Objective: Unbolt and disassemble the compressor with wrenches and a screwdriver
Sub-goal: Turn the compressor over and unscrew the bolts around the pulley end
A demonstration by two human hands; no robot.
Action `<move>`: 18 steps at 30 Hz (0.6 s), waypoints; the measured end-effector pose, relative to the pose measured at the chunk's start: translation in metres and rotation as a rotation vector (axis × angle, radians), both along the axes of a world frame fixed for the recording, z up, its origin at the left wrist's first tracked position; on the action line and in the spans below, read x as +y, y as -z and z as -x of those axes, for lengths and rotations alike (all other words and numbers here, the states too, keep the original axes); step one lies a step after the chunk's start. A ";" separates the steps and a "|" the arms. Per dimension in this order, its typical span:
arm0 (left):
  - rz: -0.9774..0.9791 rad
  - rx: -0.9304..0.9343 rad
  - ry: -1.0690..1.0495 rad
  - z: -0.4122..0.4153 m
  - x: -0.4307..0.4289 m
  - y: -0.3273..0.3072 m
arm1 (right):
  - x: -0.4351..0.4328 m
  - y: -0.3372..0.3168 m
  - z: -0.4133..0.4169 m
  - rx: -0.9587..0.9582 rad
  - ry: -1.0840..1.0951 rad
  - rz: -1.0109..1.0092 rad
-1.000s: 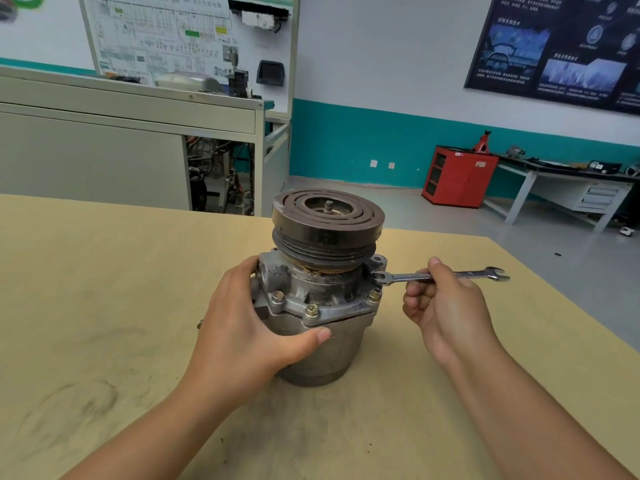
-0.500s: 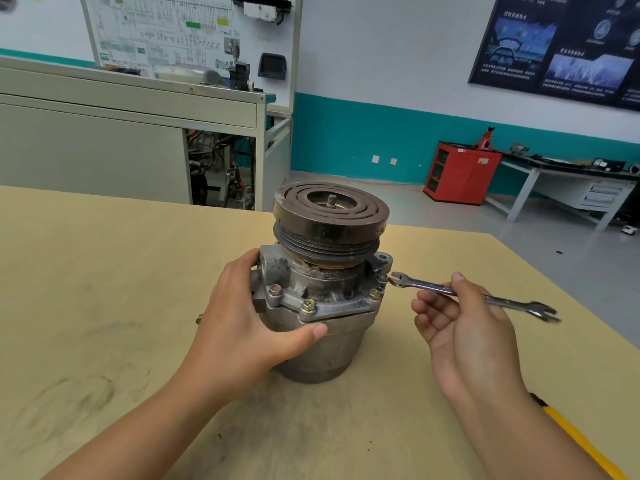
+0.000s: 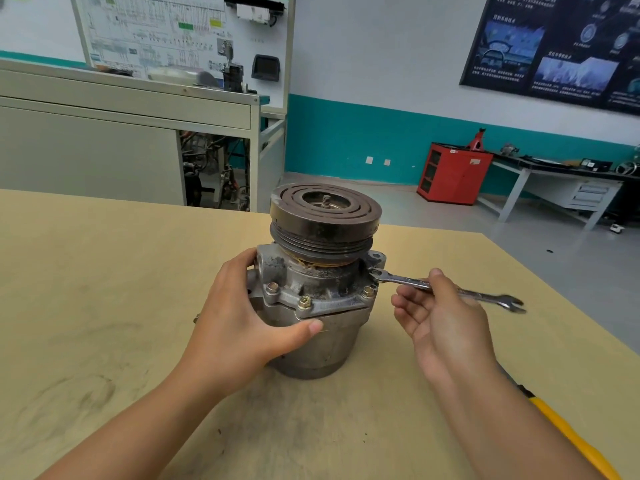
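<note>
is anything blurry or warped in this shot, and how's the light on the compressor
Head view: the compressor is sharp and evenly lit, with a faint soft shadow on the table at its base; the open end of the wrench looks slightly smeared; the wide lens bows the table edges and tilts the back wall; no harsh glare.
</note>
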State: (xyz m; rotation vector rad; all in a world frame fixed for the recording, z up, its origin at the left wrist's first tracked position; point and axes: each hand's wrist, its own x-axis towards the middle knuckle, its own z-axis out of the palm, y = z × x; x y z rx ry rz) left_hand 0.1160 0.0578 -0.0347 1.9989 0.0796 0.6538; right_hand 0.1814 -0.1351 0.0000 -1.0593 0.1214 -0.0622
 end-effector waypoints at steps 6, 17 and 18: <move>0.010 0.004 0.009 0.000 0.001 0.000 | -0.011 -0.020 -0.045 0.116 -0.281 0.291; -0.003 0.004 0.003 0.000 0.001 0.000 | -0.008 -0.001 0.001 -0.069 0.098 0.080; -0.005 0.003 0.002 0.000 0.002 0.000 | -0.006 0.000 0.003 -0.074 0.114 0.065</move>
